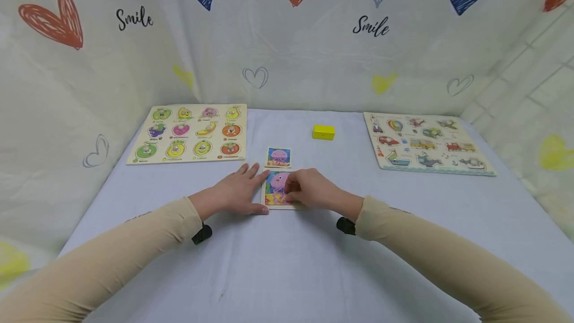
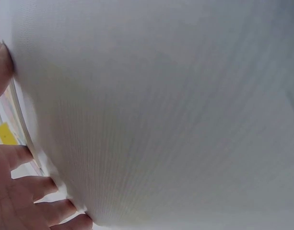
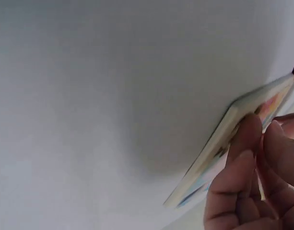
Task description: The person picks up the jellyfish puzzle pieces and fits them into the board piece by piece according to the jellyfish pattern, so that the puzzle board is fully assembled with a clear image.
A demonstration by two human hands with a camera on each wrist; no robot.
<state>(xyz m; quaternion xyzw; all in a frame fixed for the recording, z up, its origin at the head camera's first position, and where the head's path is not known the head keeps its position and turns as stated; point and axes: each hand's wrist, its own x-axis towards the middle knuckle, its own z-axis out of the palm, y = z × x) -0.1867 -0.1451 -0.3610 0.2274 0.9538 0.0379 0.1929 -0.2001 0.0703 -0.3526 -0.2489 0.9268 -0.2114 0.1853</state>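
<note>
A small jigsaw puzzle board (image 1: 272, 197) with a pink jellyfish on a blue and yellow sea lies in front of me. My left hand (image 1: 242, 191) rests flat at its left side, fingers spread, with forefinger and thumb touching the board's edge. With curled fingers, my right hand (image 1: 311, 188) pinches at a puzzle piece over the board's right part; the fingers hide most of that piece. In the right wrist view the thumb and forefinger meet just above the board (image 3: 223, 136). Right behind the board lies a smaller jellyfish picture card (image 1: 278, 157).
A fruit puzzle board (image 1: 187, 134) lies at the back left, and a vehicle puzzle board (image 1: 426, 143) at the back right. Between them is a yellow block (image 1: 324, 132). A white cloth (image 1: 269, 273) covers the table, and a curtain with hearts (image 1: 291, 54) hangs behind.
</note>
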